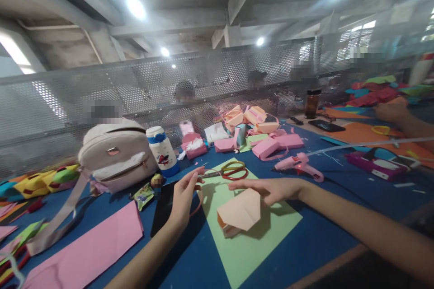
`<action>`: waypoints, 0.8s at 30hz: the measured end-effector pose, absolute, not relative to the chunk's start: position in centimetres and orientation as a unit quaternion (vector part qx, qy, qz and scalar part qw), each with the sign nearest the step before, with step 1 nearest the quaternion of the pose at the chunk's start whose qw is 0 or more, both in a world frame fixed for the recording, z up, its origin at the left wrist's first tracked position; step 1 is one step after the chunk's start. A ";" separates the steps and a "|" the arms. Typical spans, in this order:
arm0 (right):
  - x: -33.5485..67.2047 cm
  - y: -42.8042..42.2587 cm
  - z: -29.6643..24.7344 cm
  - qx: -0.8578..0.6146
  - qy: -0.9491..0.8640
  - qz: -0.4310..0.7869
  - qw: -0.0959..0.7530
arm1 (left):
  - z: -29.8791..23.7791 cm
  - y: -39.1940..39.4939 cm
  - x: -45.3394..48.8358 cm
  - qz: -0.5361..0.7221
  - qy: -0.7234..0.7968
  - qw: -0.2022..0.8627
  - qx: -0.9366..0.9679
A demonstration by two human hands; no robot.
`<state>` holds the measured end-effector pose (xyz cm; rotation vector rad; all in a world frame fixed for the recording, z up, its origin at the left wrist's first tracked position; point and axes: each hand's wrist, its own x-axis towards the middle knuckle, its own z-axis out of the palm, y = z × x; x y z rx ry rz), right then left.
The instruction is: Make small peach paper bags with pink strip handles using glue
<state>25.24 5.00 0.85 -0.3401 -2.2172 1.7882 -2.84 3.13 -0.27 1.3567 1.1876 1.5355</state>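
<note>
My left hand (185,194) is closed in a pinch on a thin pink paper strip (199,203), which curls down beside the fingers. Fingers stretched out, my right hand (267,189) hovers at the far right side of a folded peach paper bag (240,211); whether it touches the paper is unclear. That bag lies tilted on a light green paper sheet (237,262). Just beyond both hands rest scissors (233,170) with yellow and red handles, their blades pointing toward my left hand.
A pink glue gun (298,165) lies to the right. Finished pink and peach paper bags (257,122) are heaped at the back. Left stand a backpack (117,153) and a white-blue bottle (162,153), near a pink sheet (91,248). Another person's hand (393,110) is far right.
</note>
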 end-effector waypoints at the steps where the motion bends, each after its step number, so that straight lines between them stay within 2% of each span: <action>1: 25.4 4.9 1.1 -0.122 -0.765 0.623 0.113 | -0.4 3.2 -2.9 0.601 0.468 0.377 0.528; 3: 25.5 4.8 1.3 -0.145 -0.763 0.622 0.097 | -0.5 3.2 -3.0 0.597 0.474 0.380 0.524; 6: 25.0 4.5 1.2 -0.181 -0.769 0.602 0.117 | -0.6 3.2 -3.0 0.583 0.479 0.390 0.527; 13: 23.5 4.3 -0.5 -0.282 -0.713 0.565 0.304 | -0.4 2.6 -2.1 0.535 0.477 0.410 0.565; 16: 23.4 4.3 -0.9 -0.309 -0.686 0.561 0.345 | -0.5 2.2 -1.6 0.509 0.462 0.429 0.586; 21: 23.1 4.0 -0.4 -0.297 -0.717 0.459 0.433 | -1.1 1.6 -0.6 0.504 0.429 0.511 0.549; 24: 22.8 3.8 -0.5 -0.305 -0.703 0.490 0.415 | -1.5 1.1 0.1 0.494 0.382 0.589 0.513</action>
